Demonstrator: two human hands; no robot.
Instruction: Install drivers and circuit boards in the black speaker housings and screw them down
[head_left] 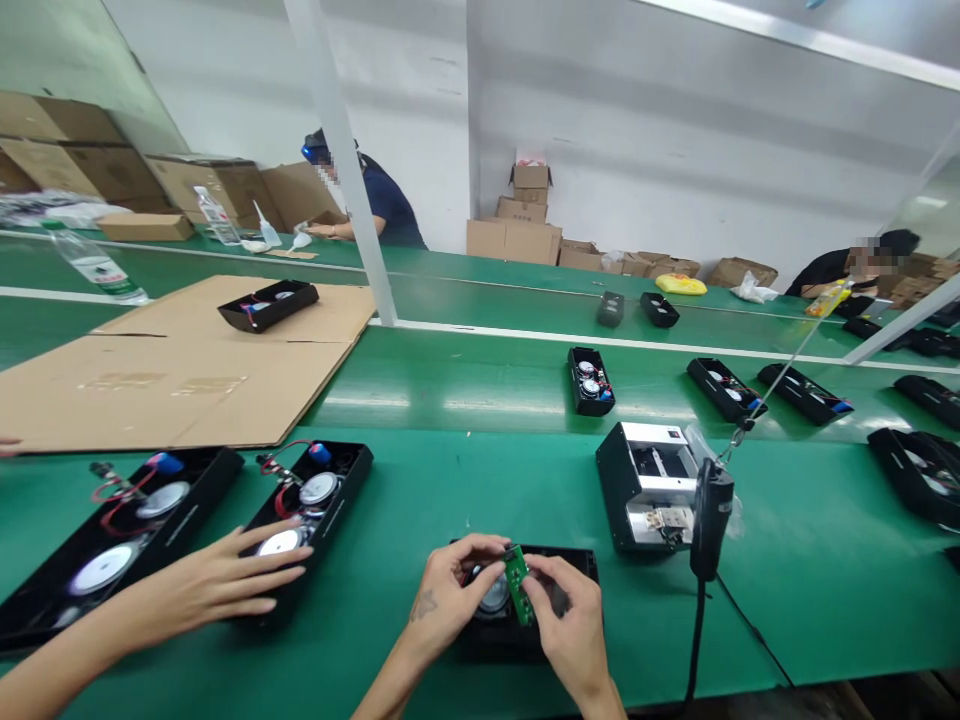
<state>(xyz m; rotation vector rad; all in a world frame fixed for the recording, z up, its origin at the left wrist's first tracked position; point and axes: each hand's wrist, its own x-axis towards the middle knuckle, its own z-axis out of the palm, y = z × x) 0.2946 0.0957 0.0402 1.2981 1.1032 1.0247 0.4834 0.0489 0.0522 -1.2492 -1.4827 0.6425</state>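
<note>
Over the black housing [504, 643], the person's left hand [451, 588] and right hand [573, 612] pinch 1 green circuit board [518, 588] — apparently not yet fitted — with a speaker [494, 598] already inside.

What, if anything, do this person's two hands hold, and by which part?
A small green circuit board, by its edges: left hand on the left, near the upper end; right hand on the right.

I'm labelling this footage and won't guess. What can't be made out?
Head view: much inside the near case, hidden by the left hand, right hand and board.
Head view: the board's lettering, if any, too small.
Head view: part of a white disc, behind a co-worker's hand.
Head view: the rest of another hand, cut off by the left edge.
</note>
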